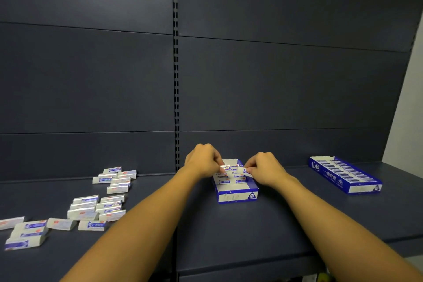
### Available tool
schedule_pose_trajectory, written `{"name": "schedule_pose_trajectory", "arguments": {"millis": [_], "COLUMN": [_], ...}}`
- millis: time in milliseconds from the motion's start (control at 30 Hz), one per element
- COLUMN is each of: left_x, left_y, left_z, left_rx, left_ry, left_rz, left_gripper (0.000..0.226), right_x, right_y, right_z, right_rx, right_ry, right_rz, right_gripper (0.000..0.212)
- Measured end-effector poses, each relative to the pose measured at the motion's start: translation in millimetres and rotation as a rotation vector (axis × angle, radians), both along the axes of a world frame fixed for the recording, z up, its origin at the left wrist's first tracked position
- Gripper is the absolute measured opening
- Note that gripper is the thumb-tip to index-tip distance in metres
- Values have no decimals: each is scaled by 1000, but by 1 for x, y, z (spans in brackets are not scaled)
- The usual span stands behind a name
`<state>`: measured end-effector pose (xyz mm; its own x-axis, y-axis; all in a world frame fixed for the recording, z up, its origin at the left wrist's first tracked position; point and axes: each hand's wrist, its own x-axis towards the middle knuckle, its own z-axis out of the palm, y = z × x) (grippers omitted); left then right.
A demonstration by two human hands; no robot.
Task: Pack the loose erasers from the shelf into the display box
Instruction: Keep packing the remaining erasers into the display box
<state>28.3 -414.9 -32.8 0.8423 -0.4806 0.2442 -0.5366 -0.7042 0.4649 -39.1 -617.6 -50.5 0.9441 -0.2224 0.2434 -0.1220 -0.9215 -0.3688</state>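
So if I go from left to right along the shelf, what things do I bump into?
Loose erasers → left hand → display box → right hand → full eraser box.

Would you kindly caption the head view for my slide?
Both hands, left and right, place erasers in the display box; loose erasers wait.
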Motion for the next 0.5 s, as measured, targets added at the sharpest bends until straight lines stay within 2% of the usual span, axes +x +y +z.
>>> {"name": "schedule_pose_trajectory", "arguments": {"millis": [500], "left_x": [-2], "left_y": [-23], "left_z": [-24], "left_rx": [31], "left_ry": [-7], "left_rz": [138], "left_gripper": [21], "right_x": [40], "right_y": [-20], "right_z": [-29], "right_rx": [247], "right_ry": [-187], "right_rz": [105], "right_gripper": [15]}}
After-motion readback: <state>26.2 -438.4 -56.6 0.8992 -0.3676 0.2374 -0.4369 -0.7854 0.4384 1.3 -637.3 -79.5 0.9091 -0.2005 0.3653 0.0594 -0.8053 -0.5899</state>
